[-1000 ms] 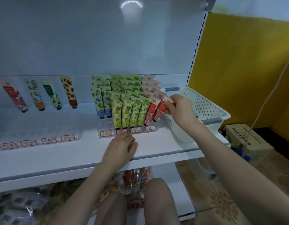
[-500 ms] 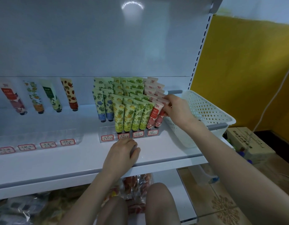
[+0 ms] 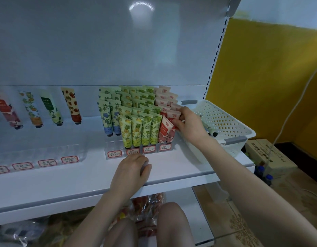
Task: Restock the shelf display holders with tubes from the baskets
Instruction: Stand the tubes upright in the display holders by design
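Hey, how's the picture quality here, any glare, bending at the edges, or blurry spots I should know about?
Head view: a bright lamp reflection glares on the shelf's white back panel; wide-angle distortion bows the shelf upright; light is dim and bluish, and the price labels are too soft to read; the right hand on the pink tubes looks reasonably sharp.

This is a shop, seen at one bay of retail shelving: a white metal shelf point(image 3: 172, 168) with a slotted upright point(image 3: 214, 65) at the right of the frame and a plain white back panel point(image 3: 83, 41). At centre, a clear tiered display holder point(image 3: 116, 148) carries rows of printed tubes point(image 3: 136, 113), each row fronted by a red-bordered handwritten label point(image 3: 148, 149). At left, a second holder point(image 3: 52, 154) bears four single tubes above similar labels. Bagged goods point(image 3: 147, 207) fill the lower shelf
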Tool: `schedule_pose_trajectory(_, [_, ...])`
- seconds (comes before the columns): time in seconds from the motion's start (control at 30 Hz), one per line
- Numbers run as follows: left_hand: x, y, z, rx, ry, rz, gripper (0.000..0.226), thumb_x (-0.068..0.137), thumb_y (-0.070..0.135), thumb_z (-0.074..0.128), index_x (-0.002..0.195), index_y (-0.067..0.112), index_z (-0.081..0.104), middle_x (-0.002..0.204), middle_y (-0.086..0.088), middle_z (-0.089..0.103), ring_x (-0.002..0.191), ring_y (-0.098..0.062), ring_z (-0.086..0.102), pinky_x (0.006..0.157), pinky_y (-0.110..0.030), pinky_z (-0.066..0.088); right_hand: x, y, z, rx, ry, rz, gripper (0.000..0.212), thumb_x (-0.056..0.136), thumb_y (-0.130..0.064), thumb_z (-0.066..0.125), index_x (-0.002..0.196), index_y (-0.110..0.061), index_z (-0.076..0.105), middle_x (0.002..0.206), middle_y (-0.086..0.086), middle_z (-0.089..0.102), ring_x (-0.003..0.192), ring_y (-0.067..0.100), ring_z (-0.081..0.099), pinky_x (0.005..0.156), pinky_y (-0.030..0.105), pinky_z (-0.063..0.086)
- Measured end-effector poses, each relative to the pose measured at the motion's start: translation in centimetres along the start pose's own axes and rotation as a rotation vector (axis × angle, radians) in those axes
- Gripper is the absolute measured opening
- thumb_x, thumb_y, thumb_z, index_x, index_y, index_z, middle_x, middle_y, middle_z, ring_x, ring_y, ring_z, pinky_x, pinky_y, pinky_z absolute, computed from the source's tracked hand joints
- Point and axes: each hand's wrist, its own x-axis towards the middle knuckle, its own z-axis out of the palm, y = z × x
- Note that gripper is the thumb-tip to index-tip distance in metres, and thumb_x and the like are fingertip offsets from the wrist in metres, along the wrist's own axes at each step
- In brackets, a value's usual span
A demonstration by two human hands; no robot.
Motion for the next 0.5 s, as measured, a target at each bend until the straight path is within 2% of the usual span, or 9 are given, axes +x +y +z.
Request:
schedule_pose_trajectory(0.17, [-0.14,0.07,-0.06,-0.001,-0.018,-0.012,0.039,0.083,0.036,0.039,0.075,0.009,0.066,0.074,-0.002,0.065,0.070,-0.018,0.058,0.061,-0.029,0.053,0.12,0.03,-0.01,-0.018,-0.023,0.007,0.034,0.092,-0.009,0.054,0.123,0.000,0.047,0.112,0.016,0.062,0.102,0.028,0.058,0.059,0.014,0.029])
schedule_pose_trajectory(0.27, [-0.17,0.14,-0.15,-0.011,-0.018,-0.008,0.040,0.084,0.036,0.039,0.076,0.008,0.066,0.076,-0.002,0.065,0.070,-0.019,0.059,0.062,-0.030,0.054,0.17,-0.12,-0.16,-0.036,-0.045,0.022,0.033,0.092,-0.010,0.054,0.123,-0.001,0.047,0.114,0.014,0.062,0.102,0.026,0.058,0.062,0.015,0.032])
schedule_pose_trajectory(0.4, [-0.17,0.21,-0.26,0.014,-0.017,-0.012,0.040,0.083,0.036,0.038,0.076,0.009,0.067,0.076,-0.001,0.065,0.071,-0.018,0.060,0.064,-0.028,0.052,0.41,-0.37,-0.48,-0.089,-0.091,0.035,0.029,0.093,-0.011,0.053,0.119,0.000,0.047,0.114,0.016,0.062,0.101,0.029,0.059,0.071,0.026,0.041])
schedule_pose_trajectory(0.5, [-0.16,0.26,-0.30,0.018,-0.022,-0.022,0.037,0.084,0.035,0.041,0.077,0.010,0.068,0.078,0.000,0.066,0.072,-0.017,0.060,0.065,-0.026,0.051,0.45,-0.59,-0.69,-0.088,-0.113,0.042,0.029,0.093,-0.011,0.053,0.119,0.000,0.047,0.114,0.015,0.062,0.100,0.027,0.059,0.071,0.026,0.042])
